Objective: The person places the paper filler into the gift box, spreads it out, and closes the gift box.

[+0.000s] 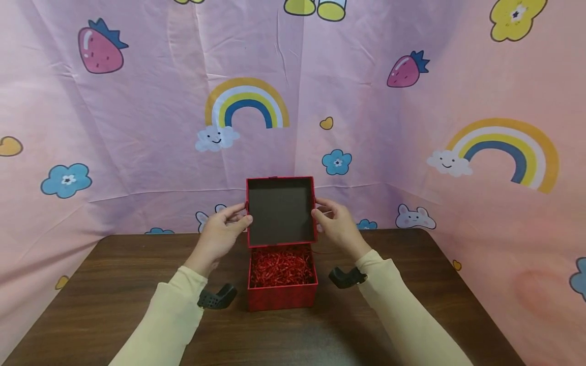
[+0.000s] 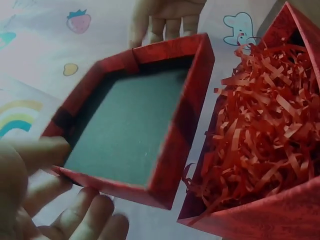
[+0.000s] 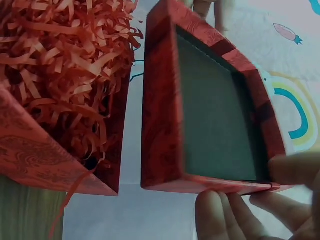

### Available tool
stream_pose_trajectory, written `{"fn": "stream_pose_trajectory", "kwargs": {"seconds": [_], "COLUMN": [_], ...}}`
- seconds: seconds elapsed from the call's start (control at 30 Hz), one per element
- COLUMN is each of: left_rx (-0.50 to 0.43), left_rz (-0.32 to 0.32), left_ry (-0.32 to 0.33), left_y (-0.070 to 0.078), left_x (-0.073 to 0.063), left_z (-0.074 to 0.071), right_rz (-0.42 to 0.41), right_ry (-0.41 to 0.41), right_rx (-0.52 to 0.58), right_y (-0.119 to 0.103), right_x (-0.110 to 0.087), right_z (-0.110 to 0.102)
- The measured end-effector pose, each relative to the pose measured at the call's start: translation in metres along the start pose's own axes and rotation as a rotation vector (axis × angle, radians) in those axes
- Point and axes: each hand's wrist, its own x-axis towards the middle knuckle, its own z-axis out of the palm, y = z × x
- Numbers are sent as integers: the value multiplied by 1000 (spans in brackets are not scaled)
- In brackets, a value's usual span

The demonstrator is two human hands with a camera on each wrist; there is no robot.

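Both hands hold a red box lid (image 1: 282, 211) upright, its dark inner side facing me. My left hand (image 1: 221, 233) pinches the lid's left edge between thumb and fingers. On the opposite edge my right hand (image 1: 340, 227) grips it the same way. Below and in front stands the red patterned box (image 1: 282, 297), uncovered, filled with red shredded paper (image 1: 283, 267). In the left wrist view a gap shows between the lid (image 2: 127, 125) and the box (image 2: 260, 212). Curly paper strips (image 3: 60, 55) rise to the box rim in the right wrist view.
The box stands on a dark brown wooden table (image 1: 151, 264). A pink and purple cloth (image 1: 151, 101) printed with rainbows and strawberries hangs behind and at the sides. Black wrist devices (image 1: 218, 296) sit under both cream sleeves (image 1: 169, 310).
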Motion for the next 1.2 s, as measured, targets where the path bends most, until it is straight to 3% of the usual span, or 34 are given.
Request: {"fn": "stream_pose_trajectory", "kwargs": {"seconds": [0.3,0.43,0.63,0.77,0.87,1.0,1.2], "left_rx": [32,-15,-149,-177,-172,-187,-171], "left_rz": [124,165,160,159,145,138,181], "left_ry": [-21,-32,-67,-41,2,38,4], "left_y": [9,12,11,7,4,-1,-10], "left_x": [-5,-5,-6,-8,-6,-4,-9], "left_z": [4,7,12,15,18,21,19], "right_rz": [-122,-177,-245,-298,-297,-236,-232], "right_ry": [-3,1,-17,-34,-37,-49,-75], "right_rx": [87,93,110,145,172,179,212], "right_y": [-5,-3,4,4,6,9,12], "right_x": [-9,-10,-14,-15,-16,-16,-20], "right_z": [-9,-10,-10,-9,-7,-4,-1]}}
